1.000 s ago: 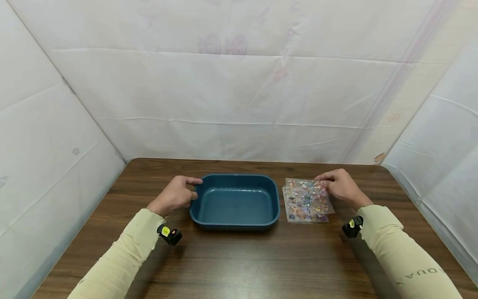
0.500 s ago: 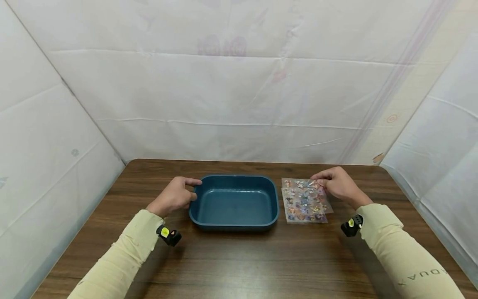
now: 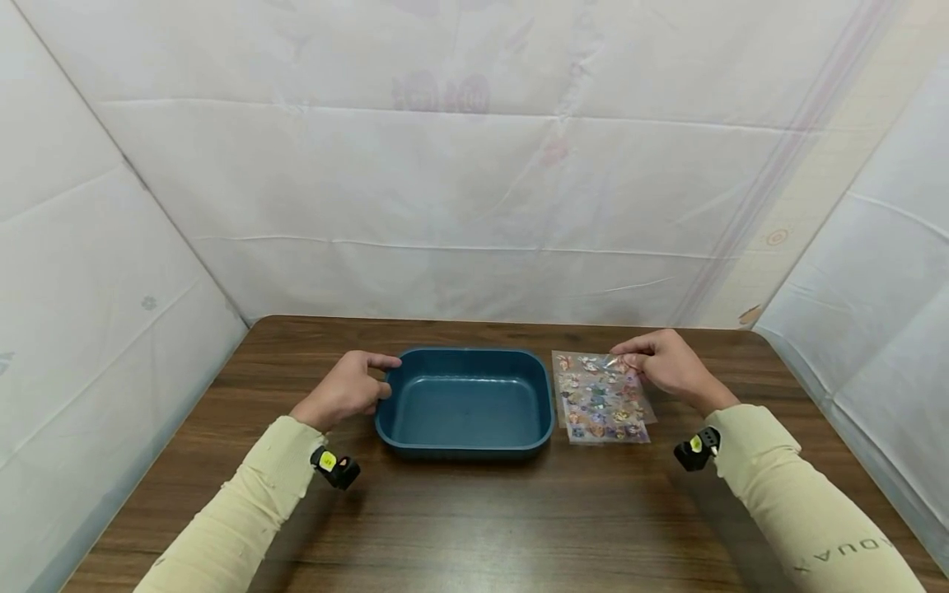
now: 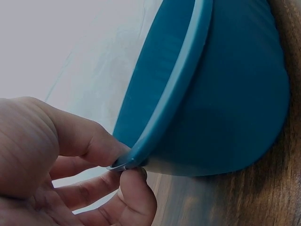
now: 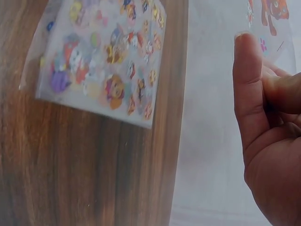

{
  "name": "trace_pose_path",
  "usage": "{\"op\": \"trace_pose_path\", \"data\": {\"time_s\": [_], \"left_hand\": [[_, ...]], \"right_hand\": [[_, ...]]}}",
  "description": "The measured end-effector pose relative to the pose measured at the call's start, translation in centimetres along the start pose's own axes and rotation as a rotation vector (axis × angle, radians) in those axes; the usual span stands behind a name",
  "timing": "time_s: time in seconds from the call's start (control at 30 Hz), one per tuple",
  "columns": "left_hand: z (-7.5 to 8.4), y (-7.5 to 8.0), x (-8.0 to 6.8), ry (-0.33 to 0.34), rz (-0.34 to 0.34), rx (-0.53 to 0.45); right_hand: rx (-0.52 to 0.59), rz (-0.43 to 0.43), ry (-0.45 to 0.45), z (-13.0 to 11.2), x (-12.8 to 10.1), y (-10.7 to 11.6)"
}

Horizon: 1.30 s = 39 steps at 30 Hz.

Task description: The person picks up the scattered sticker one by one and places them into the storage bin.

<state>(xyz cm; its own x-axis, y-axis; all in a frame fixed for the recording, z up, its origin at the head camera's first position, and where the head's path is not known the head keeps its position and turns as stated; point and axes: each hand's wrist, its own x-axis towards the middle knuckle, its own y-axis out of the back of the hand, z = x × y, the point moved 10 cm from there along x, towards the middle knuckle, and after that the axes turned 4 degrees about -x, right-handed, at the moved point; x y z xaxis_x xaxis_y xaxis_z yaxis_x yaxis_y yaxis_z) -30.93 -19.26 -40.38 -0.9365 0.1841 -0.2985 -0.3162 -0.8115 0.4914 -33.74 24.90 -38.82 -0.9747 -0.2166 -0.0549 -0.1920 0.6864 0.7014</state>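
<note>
One sticker sheet (image 3: 602, 398) in right-hand grip (image 3: 665, 365)

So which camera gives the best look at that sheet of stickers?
The right wrist view: the sticker sheet fills it, close enough to make out cartoon figures. The head view shows the sheet whole but small, beside the blue tub, its far edge pinched by the right hand. The left wrist view misses it.

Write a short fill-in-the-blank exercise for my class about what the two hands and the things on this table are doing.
1. The left hand pinches the rim of the ____ tray.
2. The right hand pinches the far edge of the ____ sheets.
3. The sheets lie on the table to the ____ of the tray.
4. The tray holds ____.

Missing words: blue; sticker; right; nothing
</note>
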Motion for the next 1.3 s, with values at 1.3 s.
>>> {"op": "trace_pose_path", "data": {"time_s": [1.3], "left_hand": [[-0.3,0.1,-0.2,0.005,-0.009,-0.027]], "right_hand": [[0.189,-0.016,0.032,-5.6,1.5,-4.3]]}}
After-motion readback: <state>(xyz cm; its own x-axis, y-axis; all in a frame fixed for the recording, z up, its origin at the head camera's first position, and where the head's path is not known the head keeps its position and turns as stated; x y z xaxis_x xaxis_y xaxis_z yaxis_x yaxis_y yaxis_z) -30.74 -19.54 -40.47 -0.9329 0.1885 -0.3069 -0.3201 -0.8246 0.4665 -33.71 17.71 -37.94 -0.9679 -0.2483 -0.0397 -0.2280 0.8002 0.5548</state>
